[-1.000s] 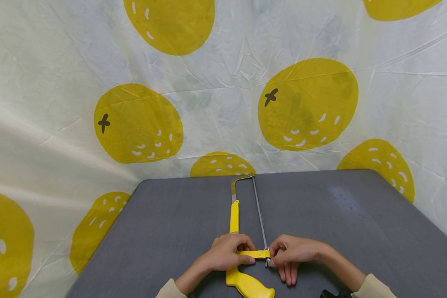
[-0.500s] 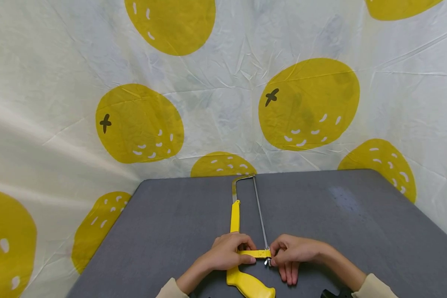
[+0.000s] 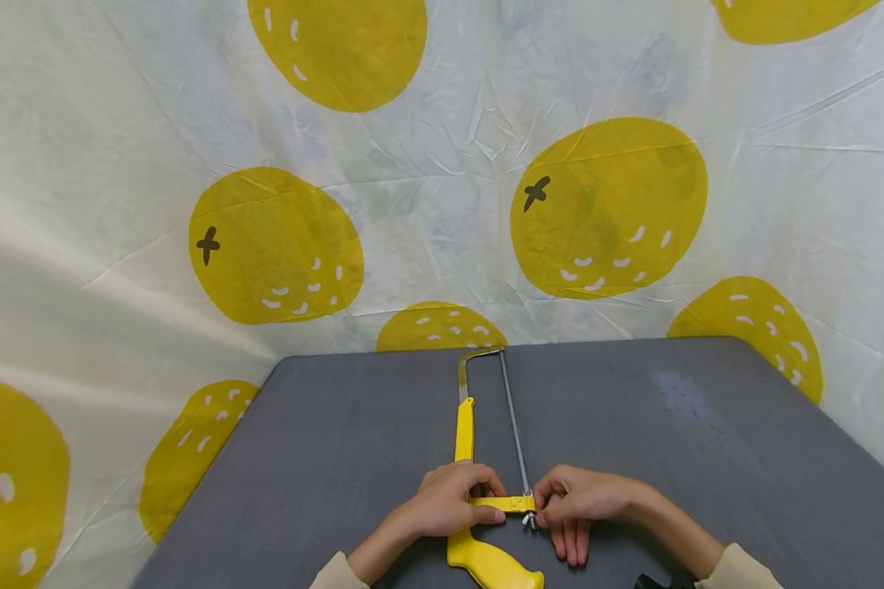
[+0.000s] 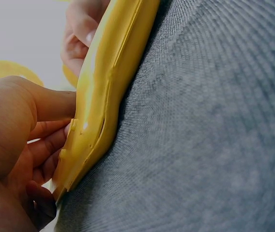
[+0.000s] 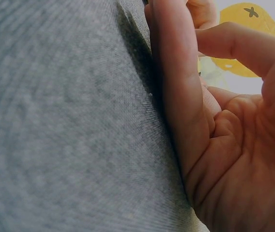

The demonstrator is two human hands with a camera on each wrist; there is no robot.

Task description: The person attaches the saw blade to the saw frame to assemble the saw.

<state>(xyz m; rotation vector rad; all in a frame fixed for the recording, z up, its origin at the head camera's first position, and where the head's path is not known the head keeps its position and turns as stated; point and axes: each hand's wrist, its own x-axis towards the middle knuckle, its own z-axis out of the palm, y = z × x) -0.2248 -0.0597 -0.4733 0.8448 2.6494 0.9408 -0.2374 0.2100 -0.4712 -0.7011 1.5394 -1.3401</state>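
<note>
A hacksaw with a yellow handle (image 3: pixel 495 566) lies on the grey table, its silver frame end pointing away. Its blade (image 3: pixel 514 417) runs along the right side. My left hand (image 3: pixel 453 496) grips the yellow crosspiece near the handle, thumb on the near side and fingers over the far side. At the blade's near end, my right hand (image 3: pixel 578 497) pinches a small metal wing nut (image 3: pixel 529 520) between thumb and index finger. The other right-hand fingers extend down to the table. In the left wrist view, the yellow handle (image 4: pixel 103 82) partly hides the right hand (image 4: pixel 79 31).
The grey cloth-covered table (image 3: pixel 354 425) reaches back to a white curtain (image 3: pixel 427 237) printed with yellow fruit, which also hangs along the left and right sides. A black object (image 3: pixel 659 582) shows at the bottom edge by the right sleeve (image 3: pixel 737 566).
The wing nut has turned slightly at the right fingertips, its wing now pointing more to the left. Both hands and the hacksaw stay in nearly the same place.
</note>
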